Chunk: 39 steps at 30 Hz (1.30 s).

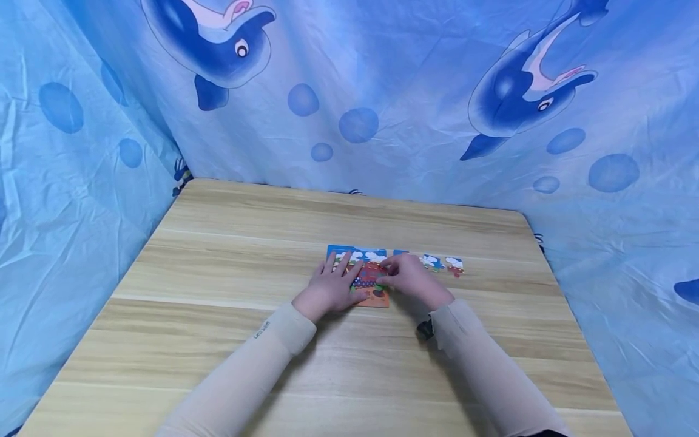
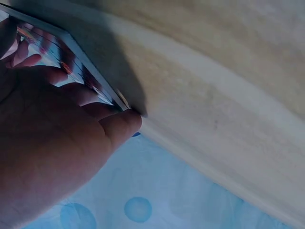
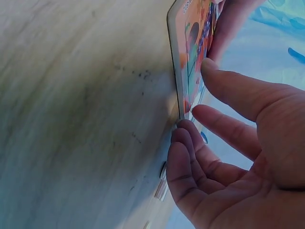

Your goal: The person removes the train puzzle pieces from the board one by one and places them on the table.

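Observation:
A jigsaw puzzle (image 1: 377,297) lies on the table, with clouds in a blue sky, a red middle and an orange lower strip. My left hand (image 1: 330,288) rests flat on its left part, fingers spread, covering much of the picture. In the left wrist view, the fingers (image 2: 78,93) lie across the puzzle's face. My right hand (image 1: 412,278) is at the puzzle's right edge, thumb and index finger apart. Seen from the right wrist, the thumb (image 3: 224,78) touches the puzzle's face and the index fingertip is by its edge. The other fingers bend loosely beneath.
Loose puzzle pieces lie right of the puzzle, among them a cloud piece (image 1: 431,261) and a red-and-white one (image 1: 454,266). My right hand partly hides others. Beyond the wooden table (image 1: 218,243) hangs a blue curtain (image 1: 382,73) printed with dolphins.

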### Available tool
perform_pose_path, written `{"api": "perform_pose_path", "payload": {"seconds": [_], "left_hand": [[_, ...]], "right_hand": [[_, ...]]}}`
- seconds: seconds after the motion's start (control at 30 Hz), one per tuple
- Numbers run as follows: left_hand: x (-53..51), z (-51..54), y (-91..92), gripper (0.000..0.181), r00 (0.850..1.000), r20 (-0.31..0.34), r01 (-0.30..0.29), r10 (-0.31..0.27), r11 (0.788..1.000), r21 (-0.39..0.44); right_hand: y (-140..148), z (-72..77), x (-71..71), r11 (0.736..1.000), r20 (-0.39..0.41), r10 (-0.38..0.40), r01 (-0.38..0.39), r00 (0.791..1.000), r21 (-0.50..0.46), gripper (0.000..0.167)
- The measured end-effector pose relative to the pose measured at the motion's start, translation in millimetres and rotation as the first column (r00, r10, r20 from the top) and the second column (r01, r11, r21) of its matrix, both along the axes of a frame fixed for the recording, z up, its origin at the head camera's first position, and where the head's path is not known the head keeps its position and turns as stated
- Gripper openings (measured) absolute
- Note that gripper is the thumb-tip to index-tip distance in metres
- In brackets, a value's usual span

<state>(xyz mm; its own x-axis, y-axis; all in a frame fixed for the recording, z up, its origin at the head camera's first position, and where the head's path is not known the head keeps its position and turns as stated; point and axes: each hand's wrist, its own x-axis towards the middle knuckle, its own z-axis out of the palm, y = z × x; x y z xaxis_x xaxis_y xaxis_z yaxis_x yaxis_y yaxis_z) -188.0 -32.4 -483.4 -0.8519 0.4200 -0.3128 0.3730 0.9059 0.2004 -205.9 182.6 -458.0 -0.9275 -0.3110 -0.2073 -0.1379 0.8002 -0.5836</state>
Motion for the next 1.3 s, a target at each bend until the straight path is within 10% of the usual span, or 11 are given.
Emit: {"api": "perform_pose_path", "payload": {"seconds": [0.4, 0.8, 1.1, 1.3], "left_hand": [[-8.2, -10.3, -0.2, 0.092, 0.999, 0.034, -0.007, 0.008, 0.999, -0.032], [4.5, 9.4, 2.6, 0.090, 0.999, 0.037, -0.027, 0.029, 0.998, -0.053], [-9.1, -11.6, 2.8, 0.094, 0.999, 0.048, -0.019, 0.022, 0.998, -0.064], [2.7, 12.8, 1.7, 0.089, 0.999, 0.025, -0.030, 0.031, 0.998, -0.059]], "right_hand": [[-2, 1.9, -2.6, 1.000, 0.025, 0.000, -0.001, 1.000, 0.019, 0.031], [-6, 4.0, -10.6, 0.998, 0.024, 0.027, -0.028, 0.999, 0.060, 0.012], [-6, 5.3, -9.9, 0.999, 0.011, 0.019, -0.020, 1.000, 0.044, 0.008], [-6, 1.6, -9.0, 1.000, 0.009, -0.024, 0.024, 1.000, 0.010, 0.013]]}}
